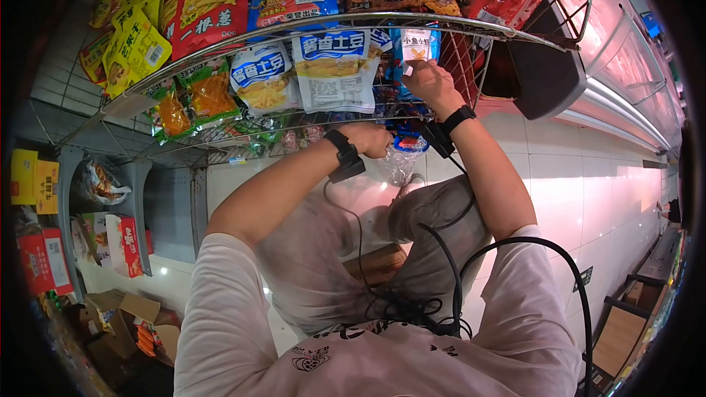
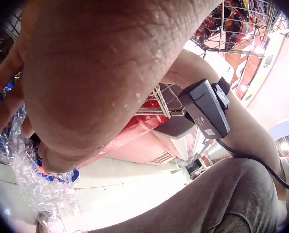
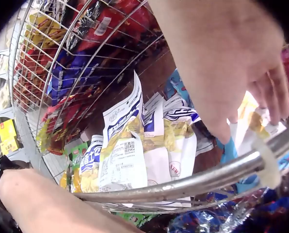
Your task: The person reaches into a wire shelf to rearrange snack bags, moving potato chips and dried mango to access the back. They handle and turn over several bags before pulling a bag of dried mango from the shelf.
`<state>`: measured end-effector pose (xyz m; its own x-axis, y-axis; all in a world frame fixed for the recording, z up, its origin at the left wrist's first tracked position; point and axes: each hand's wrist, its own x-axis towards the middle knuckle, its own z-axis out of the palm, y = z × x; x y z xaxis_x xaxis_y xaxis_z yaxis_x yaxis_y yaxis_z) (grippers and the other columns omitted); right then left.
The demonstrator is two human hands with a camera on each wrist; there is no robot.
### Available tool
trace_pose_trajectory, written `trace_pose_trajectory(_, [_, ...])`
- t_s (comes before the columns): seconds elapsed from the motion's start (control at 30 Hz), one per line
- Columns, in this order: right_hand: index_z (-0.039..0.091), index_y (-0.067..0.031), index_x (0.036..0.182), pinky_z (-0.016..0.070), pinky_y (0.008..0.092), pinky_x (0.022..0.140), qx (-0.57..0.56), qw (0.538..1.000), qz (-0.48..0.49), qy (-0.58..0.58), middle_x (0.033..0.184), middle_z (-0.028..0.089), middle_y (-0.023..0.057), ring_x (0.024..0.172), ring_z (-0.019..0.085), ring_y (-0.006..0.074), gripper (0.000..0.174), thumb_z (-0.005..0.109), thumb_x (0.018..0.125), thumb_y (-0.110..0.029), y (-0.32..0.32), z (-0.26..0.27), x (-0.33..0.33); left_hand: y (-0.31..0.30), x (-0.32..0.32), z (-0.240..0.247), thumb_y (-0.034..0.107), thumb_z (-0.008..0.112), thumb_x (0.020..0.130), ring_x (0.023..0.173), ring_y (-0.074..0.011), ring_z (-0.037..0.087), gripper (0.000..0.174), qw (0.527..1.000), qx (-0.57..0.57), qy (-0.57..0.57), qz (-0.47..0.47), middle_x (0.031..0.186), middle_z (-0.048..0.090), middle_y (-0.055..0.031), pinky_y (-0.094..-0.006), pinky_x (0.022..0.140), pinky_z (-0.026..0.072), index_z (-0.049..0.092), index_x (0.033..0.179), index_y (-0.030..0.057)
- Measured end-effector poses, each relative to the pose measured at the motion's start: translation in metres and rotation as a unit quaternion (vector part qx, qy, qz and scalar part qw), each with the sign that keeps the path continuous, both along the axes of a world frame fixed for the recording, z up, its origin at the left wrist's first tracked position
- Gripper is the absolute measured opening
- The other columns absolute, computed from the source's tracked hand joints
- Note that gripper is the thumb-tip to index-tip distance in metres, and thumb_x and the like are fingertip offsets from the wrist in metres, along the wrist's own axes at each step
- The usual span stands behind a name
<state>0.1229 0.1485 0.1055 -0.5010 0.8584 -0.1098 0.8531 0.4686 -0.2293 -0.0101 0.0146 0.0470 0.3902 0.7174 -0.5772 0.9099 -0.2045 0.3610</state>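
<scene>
My right hand (image 1: 432, 87) grips a blue-and-white snack bag (image 1: 416, 45) at the right end of the middle wire shelf. In the right wrist view the thumb and fingers of that hand (image 3: 232, 68) lie on either side of the bag's white and yellow part (image 3: 248, 116). Lower down, my left hand (image 1: 369, 140) has its fingers curled at a crinkled clear plastic bag (image 1: 401, 165) with blue packaging (image 1: 409, 144). In the left wrist view this clear plastic (image 2: 42, 194) hangs below the thumb; the palm hides part of the grip.
White-and-blue potato snack bags (image 1: 334, 70) stand beside the blue one. A metal shelf rail (image 1: 316, 27) runs above them, with red snack bags (image 1: 209, 4) over it. Black cables (image 1: 441, 250) cross the person's lap. A cardboard box (image 1: 140, 309) sits at lower left.
</scene>
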Motion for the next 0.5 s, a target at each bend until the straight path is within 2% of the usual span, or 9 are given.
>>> trace_pose_trajectory(0.2, [0.063,-0.0216,0.132,0.0527,0.0416,0.096,0.005,1.0,0.002,-0.01,0.122,0.065,0.0196,0.112,0.065,0.0335,0.049,0.061,0.087,-0.041,0.0,-0.002,-0.001,-0.002,-0.001,0.002,0.024,0.06,0.086,0.116,-0.0335,0.062,0.041,1.0,0.009,-0.004,-0.01,0.126,0.065,-0.0154,-0.0429,0.099,0.049,0.066,0.124,0.0091])
trace_pose_trajectory(0.37, [0.065,-0.0054,0.122,0.0527,0.0425,0.094,0.02,0.999,0.009,-0.032,0.118,0.065,0.0232,0.109,0.065,0.0356,0.05,0.058,0.089,-0.042,0.003,-0.002,-0.002,-0.002,0.0,-0.002,0.024,0.061,0.086,0.114,-0.0341,0.063,0.04,1.0,0.022,-0.005,-0.016,0.125,0.065,-0.0163,-0.0431,0.098,0.0494,0.068,0.122,0.0086])
trace_pose_trajectory(0.5, [0.065,-0.0008,0.118,0.0526,0.042,0.094,0.028,0.999,0.029,-0.022,0.116,0.065,0.0243,0.109,0.065,0.0366,0.051,0.057,0.09,-0.043,0.013,-0.015,-0.001,-0.003,0.0,-0.003,0.025,0.061,0.086,0.114,-0.0342,0.063,0.039,1.0,0.023,-0.008,-0.013,0.124,0.066,-0.0168,-0.0431,0.098,0.0497,0.068,0.121,0.0083])
